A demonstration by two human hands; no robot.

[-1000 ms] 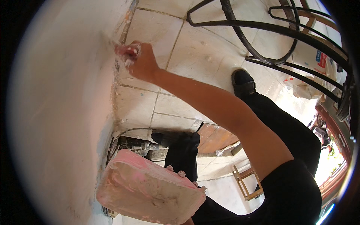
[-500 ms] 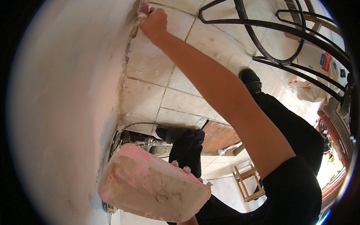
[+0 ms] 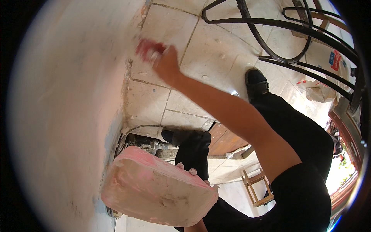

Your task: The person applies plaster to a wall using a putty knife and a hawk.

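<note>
While red tool [image 3: 146, 49] is clasped by right hand [image 3: 167, 63], tub [image 3: 135, 154] behind is gripped by left hand [image 3: 192, 171]. Paste [image 3: 166, 201] could be tilted out.

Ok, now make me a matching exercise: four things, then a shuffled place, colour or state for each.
1. Pink tub
2. Right hand
3. Wooden stool
4. Metal frame

A. Just left of the black sleeve
B. Black and curved, at upper right
C. Smeared inside with pale paste
D. Holding a blurred red thing near the wall

Pairs: 1-C, 2-D, 3-A, 4-B
</note>
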